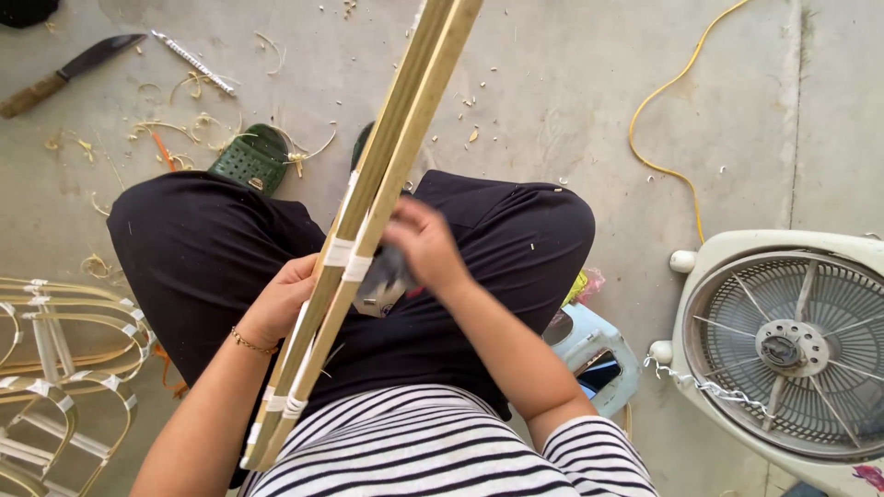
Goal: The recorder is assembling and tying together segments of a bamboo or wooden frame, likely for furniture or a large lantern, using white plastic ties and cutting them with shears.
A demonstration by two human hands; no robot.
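- Bamboo slats (387, 184), taped in a bundle, running lap to upper frame, long axis slightly right of vertical.
- Left hand (281, 299) clasped on slats just below tape (348, 260).
- Right hand (425, 244) at tape, blurred; grip unclear.

A crumpled wrapper (584, 283) in yellow and pink lies on the concrete floor just beside the pale blue plastic stool (597, 350), at its far upper corner. On the stool's near side a small dark, glossy rectangle (599, 373) shows, which may be a phone screen; it is dark and too small to tell for sure. No signs or labels show around the stool.
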